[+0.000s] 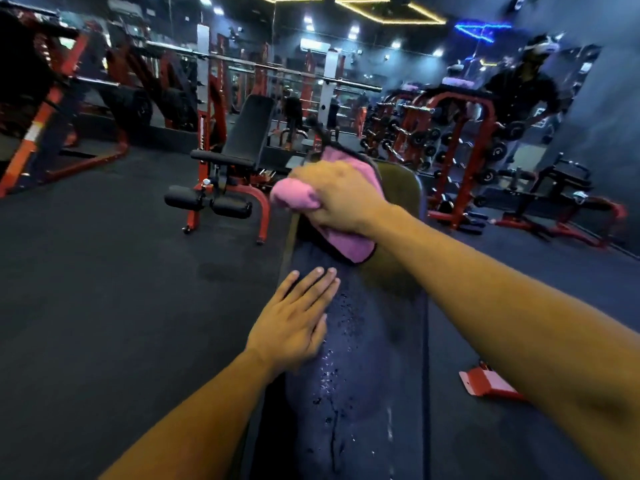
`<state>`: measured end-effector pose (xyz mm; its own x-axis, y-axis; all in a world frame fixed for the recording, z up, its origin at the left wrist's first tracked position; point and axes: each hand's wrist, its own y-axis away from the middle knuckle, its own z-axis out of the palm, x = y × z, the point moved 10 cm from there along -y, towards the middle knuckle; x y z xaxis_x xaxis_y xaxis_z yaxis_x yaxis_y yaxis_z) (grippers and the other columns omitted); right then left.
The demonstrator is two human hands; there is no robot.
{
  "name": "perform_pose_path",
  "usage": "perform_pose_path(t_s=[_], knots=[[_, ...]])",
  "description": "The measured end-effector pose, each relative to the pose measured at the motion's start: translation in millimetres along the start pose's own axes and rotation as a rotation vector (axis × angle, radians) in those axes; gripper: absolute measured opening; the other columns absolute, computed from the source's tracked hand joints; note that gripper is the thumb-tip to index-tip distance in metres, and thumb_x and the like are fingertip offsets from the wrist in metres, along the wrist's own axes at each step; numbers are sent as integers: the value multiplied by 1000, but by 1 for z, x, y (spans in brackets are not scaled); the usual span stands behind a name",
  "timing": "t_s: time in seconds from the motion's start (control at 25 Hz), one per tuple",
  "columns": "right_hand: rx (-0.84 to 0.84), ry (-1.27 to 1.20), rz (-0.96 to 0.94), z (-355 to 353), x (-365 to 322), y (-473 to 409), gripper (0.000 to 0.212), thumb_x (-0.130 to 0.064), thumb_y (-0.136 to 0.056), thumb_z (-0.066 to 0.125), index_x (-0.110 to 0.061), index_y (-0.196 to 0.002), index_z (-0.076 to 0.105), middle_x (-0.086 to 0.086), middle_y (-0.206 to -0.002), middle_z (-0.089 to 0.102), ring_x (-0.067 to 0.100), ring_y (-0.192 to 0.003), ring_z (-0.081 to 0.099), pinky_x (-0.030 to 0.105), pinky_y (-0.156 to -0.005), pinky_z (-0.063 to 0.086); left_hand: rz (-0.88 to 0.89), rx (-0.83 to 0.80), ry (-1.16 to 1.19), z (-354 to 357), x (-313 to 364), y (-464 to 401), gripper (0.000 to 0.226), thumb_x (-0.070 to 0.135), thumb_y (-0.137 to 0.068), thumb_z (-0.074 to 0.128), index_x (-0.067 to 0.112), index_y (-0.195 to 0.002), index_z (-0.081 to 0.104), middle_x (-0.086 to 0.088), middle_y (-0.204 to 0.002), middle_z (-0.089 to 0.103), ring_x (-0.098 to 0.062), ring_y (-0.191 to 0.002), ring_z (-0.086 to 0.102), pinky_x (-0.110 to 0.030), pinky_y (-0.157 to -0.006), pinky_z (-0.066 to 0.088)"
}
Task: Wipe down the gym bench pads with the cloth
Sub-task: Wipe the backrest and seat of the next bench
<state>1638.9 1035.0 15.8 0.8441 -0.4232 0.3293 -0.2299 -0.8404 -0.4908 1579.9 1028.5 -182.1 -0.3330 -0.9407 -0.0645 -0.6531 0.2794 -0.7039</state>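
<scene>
Pink cloth (341,233), bunched and edged with a dark trim, is gripped in the right hand (341,199), whose fingers curl over its top. One fold bulges out to the left of the knuckles; a flat corner hangs below the wrist onto the pad. The cloth lies on the far end of the bench pad (360,375), pressed against its surface.

Left hand (294,323): released, fingers straight and together, palm flat on the left edge of the same pad, nearer the camera than the cloth.

Bench pad: long, dark, running away from the camera between the two forearms. Water droplets and a thin dark streak mark its centre line below the left hand.

Surroundings: dark rubber floor (104,289); an adjustable bench with a red frame (239,157) to the left beyond; a dumbbell rack (415,133) to the right.
</scene>
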Motion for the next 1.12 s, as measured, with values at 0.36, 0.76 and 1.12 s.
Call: perform_pose_path(t_s=[0.36, 0.76, 1.12], knots=[[157, 23, 594, 35, 52, 189, 50, -30, -83, 61, -17, -131, 59, 6, -127, 56, 29, -128, 49, 58, -109, 37, -151, -65, -84, 0, 13, 6, 63, 33, -102, 33, 16, -163, 32, 2, -172, 23, -19, -159, 20, -54, -128, 15], [-16, 77, 532, 76, -83, 294, 82, -34, -64, 73, -33, -144, 53, -1, -151, 49, 33, -142, 39, 61, -107, 38, -171, -54, -78, -1, 15, 6, 62, 34, -103, 34, 16, -163, 33, 2, -172, 24, -19, -159, 18, -54, -129, 13], [-25, 65, 670, 61, 50, 191, 68, -28, -79, 57, -29, -147, 51, 1, -156, 45, 31, -149, 33, 74, -113, 24, -165, -41, -76, -1, 14, 8, 62, 34, -103, 33, 16, -163, 32, 2, -172, 24, -19, -160, 18, -56, -128, 14]])
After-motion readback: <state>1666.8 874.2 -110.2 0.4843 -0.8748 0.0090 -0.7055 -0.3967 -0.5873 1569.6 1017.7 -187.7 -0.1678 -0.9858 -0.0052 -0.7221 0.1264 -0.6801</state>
